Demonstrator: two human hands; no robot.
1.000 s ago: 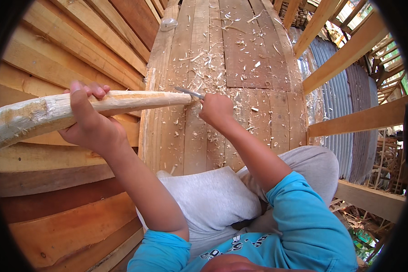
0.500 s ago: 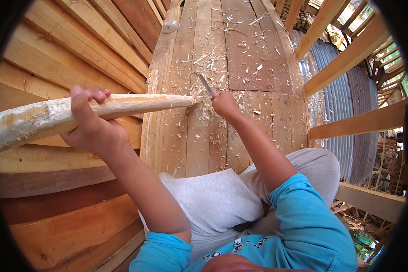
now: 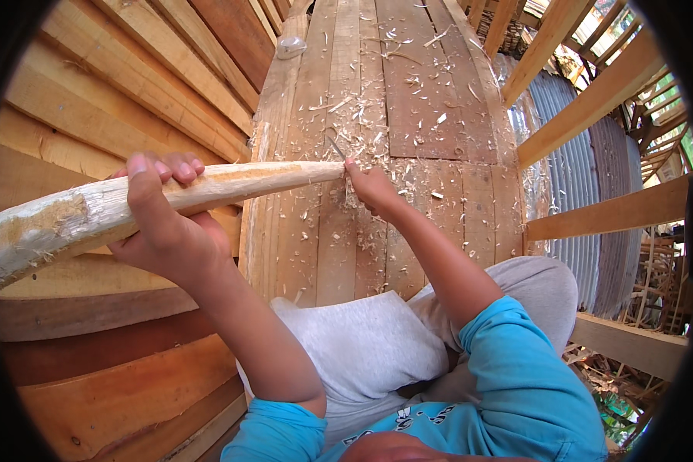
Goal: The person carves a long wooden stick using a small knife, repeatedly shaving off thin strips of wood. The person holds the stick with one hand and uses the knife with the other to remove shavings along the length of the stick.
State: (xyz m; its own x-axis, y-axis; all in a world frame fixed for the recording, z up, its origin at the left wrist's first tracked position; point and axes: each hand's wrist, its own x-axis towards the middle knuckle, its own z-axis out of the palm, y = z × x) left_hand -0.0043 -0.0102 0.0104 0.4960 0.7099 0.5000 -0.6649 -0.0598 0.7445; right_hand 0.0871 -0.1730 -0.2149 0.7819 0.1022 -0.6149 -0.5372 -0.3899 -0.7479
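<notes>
My left hand (image 3: pixel 165 231) clamped round the pale wooden pole (image 3: pixel 154 204), its tapered tip reaching over the plank floor's (image 3: pixel 431 115) left edge, where my right hand (image 3: pixel 373 189) gripped a thin blade (image 3: pixel 336 148) against it.

Wood chips (image 3: pixel 362 115) are lying on the plank floor (image 3: pixel 431 100). A plank wall (image 3: pixel 92 100) is standing left. Daylight is shining past beams (image 3: pixel 593 100) and a metal sheet (image 3: pixel 570 177).
</notes>
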